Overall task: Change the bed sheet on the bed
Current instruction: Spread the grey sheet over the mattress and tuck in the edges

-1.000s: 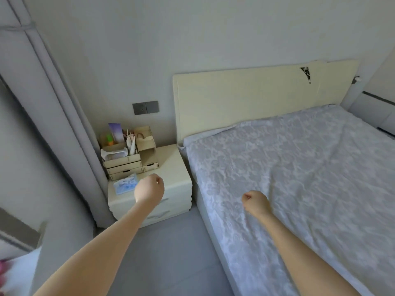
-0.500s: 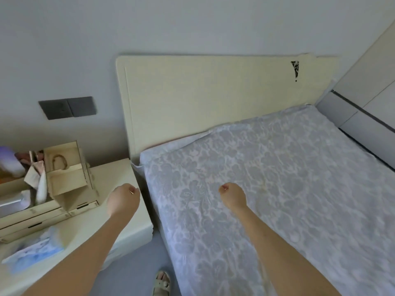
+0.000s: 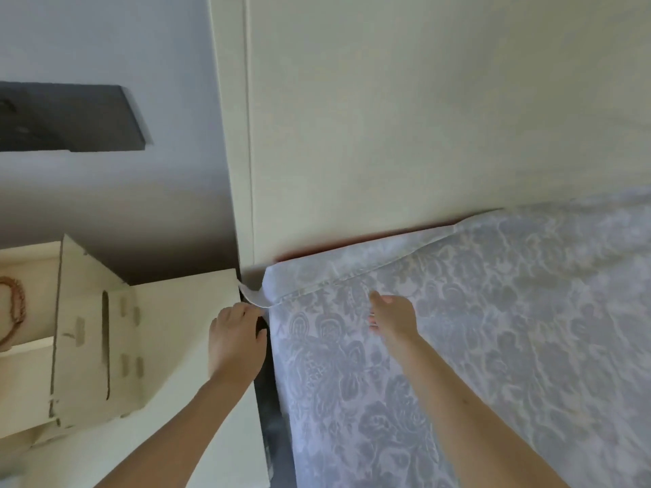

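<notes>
The bed sheet point(image 3: 493, 329) lies with its folded edge along the headboard point(image 3: 387, 135), just beyond the right hand point(image 3: 392, 317), fingers spread; the left hand point(image 3: 236, 332) reaches its corner, fingers' grip impossible to tell.

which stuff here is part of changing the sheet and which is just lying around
Job: floral bed sheet, loose corner, left hand, right hand.
Lying about: bedside table, wooden organiser, bead bracelet, wall switch plate, headboard.
</notes>
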